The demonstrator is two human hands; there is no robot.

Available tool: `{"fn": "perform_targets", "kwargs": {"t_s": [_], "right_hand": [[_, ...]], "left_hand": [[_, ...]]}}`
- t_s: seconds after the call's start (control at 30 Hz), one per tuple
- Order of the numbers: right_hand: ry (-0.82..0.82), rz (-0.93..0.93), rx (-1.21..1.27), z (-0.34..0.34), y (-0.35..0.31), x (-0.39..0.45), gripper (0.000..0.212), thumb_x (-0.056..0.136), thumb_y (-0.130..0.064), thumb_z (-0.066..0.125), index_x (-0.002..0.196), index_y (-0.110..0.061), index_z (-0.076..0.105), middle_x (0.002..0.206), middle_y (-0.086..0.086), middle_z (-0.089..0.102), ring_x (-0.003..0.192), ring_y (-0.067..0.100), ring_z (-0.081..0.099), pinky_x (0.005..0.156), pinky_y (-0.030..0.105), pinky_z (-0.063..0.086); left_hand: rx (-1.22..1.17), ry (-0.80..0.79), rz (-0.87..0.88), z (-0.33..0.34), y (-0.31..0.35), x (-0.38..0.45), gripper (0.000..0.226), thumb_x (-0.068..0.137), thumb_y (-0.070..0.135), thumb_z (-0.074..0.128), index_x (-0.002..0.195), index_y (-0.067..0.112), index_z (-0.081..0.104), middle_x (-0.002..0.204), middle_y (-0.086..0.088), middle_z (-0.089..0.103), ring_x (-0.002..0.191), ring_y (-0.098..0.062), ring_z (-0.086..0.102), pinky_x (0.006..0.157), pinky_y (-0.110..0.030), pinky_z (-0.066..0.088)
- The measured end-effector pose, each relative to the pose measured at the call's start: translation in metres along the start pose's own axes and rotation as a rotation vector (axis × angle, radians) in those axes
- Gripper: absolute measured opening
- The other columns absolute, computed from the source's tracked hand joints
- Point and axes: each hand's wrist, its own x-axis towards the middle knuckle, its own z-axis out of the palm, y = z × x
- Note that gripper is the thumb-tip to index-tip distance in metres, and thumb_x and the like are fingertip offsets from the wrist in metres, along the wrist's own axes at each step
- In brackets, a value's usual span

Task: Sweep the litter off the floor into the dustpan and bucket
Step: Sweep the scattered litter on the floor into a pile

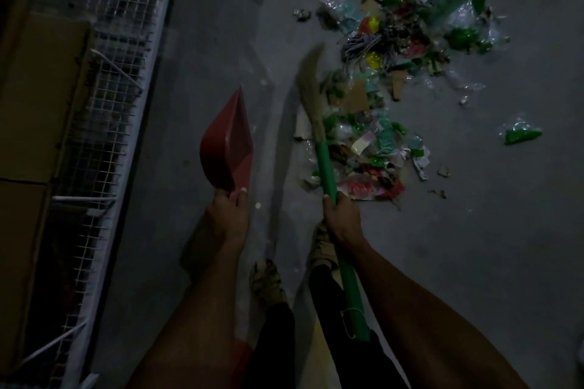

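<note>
- The right hand is curled around the green handle of the broom, near the middle of the handle; the lower end of the handle passes beside the right forearm.
- The left hand grips the red dustpan at its short handle, with the thumb on top. The pan is lifted from the floor and turned on its side, and its mouth points away from the person.
- The brush end of the broom is blurred. It lies at the left edge of the litter, between the litter and the dustpan.
- The litter is spread on the grey floor in front and to the right: plastic wrappers, green and yellow pieces, bits of cardboard, a bundle of cord. One green packet lies apart at the right, and a few scraps are further away.
- No bucket is visible here.
- At the left stands a white wire-mesh rack with cardboard boxes behind the mesh.
- I judge that the step in hand is gathering: the litter is loose and none of it is in the pan.
- The next move seems to need the pan flat on the floor beside the pile, mouth toward it, and short strokes of the broom, because light plastic can easily slide over the rim.
</note>
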Motion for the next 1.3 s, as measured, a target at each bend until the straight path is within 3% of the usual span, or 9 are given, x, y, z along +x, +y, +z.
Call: {"fn": "perform_targets", "kwargs": {"t_s": [0.13,0.2,0.3,0.47,0.7,0.83,0.97,1.17,1.3], "right_hand": [[-0.028,-0.118,0.061,-0.012,-0.007,0.004,0.019,0.102,-0.035,0.052,0.100,-0.018,0.060,0.076,-0.001,0.059,0.063,0.013,0.055,0.051,0.024,0.035],[-0.032,-0.130,0.089,-0.018,-0.014,0.015,0.022,0.102,-0.033,0.053,0.103,-0.014,0.063,0.073,-0.001,0.059,0.059,0.010,0.055,0.043,0.014,0.033],[-0.023,-0.135,0.151,-0.032,-0.033,0.037,0.030,0.101,-0.036,0.053,0.101,-0.008,0.063,0.073,0.006,0.063,0.056,0.018,0.060,0.039,0.014,0.037],[-0.076,-0.109,0.269,-0.067,-0.076,0.085,0.024,0.094,-0.030,0.057,0.108,-0.011,0.058,0.082,0.017,0.066,0.056,0.027,0.061,0.040,0.036,0.052],[-0.051,-0.194,0.258,-0.104,-0.145,0.159,0.035,0.099,-0.028,0.054,0.125,-0.005,0.050,0.090,0.016,0.062,0.055,0.020,0.057,0.034,0.019,0.038],[-0.068,-0.172,0.271,-0.096,-0.194,0.199,0.030,0.101,-0.026,0.052,0.121,-0.005,0.048,0.092,0.017,0.059,0.057,0.019,0.056,0.034,0.017,0.038],[-0.098,-0.120,0.360,-0.075,-0.254,0.236,0.025,0.099,-0.028,0.053,0.112,-0.008,0.048,0.083,0.018,0.061,0.054,0.023,0.058,0.042,0.027,0.047],[-0.094,-0.036,0.406,-0.035,-0.356,0.276,0.024,0.096,-0.024,0.058,0.106,-0.003,0.054,0.079,0.017,0.062,0.052,0.023,0.059,0.042,0.028,0.048],[-0.095,-0.022,0.442,-0.015,-0.409,0.300,0.019,0.091,-0.021,0.057,0.101,-0.005,0.057,0.080,0.015,0.064,0.052,0.023,0.060,0.041,0.027,0.048]], "left_hand": [[0.027,-0.005,-0.022,0.009,0.012,-0.003,0.036,0.092,0.032,0.060,0.111,0.001,0.065,0.108,-0.027,0.066,0.097,-0.042,0.062,0.073,-0.036,0.043],[0.026,0.012,-0.013,0.014,0.027,0.003,0.036,0.092,0.033,0.060,0.108,0.002,0.066,0.107,-0.026,0.066,0.096,-0.041,0.062,0.075,-0.038,0.045],[0.002,0.039,-0.022,0.022,0.058,0.015,0.034,0.091,0.034,0.060,0.105,0.003,0.067,0.105,-0.024,0.067,0.095,-0.039,0.063,0.075,-0.037,0.046],[0.002,0.063,-0.047,0.035,0.119,0.045,0.038,0.090,0.040,0.059,0.106,0.006,0.066,0.108,-0.022,0.067,0.098,-0.039,0.063,0.078,-0.037,0.047],[-0.059,0.126,0.049,0.050,0.184,0.102,0.035,0.090,0.042,0.058,0.105,0.011,0.066,0.105,-0.017,0.069,0.096,-0.036,0.063,0.076,-0.033,0.045],[-0.080,0.122,0.062,0.046,0.199,0.148,0.035,0.090,0.043,0.057,0.099,0.010,0.065,0.101,-0.014,0.069,0.091,-0.033,0.063,0.070,-0.030,0.042],[-0.098,0.108,0.039,0.030,0.206,0.209,0.034,0.091,0.041,0.057,0.100,0.009,0.065,0.100,-0.012,0.069,0.086,-0.029,0.062,0.068,-0.027,0.040],[-0.039,0.096,0.072,-0.018,0.224,0.303,0.032,0.091,0.040,0.058,0.099,0.009,0.065,0.097,-0.018,0.068,0.088,-0.036,0.063,0.066,-0.029,0.037],[-0.019,0.090,0.097,-0.041,0.244,0.365,0.034,0.091,0.042,0.057,0.100,0.011,0.065,0.095,-0.015,0.069,0.086,-0.035,0.064,0.067,-0.033,0.045]]}}
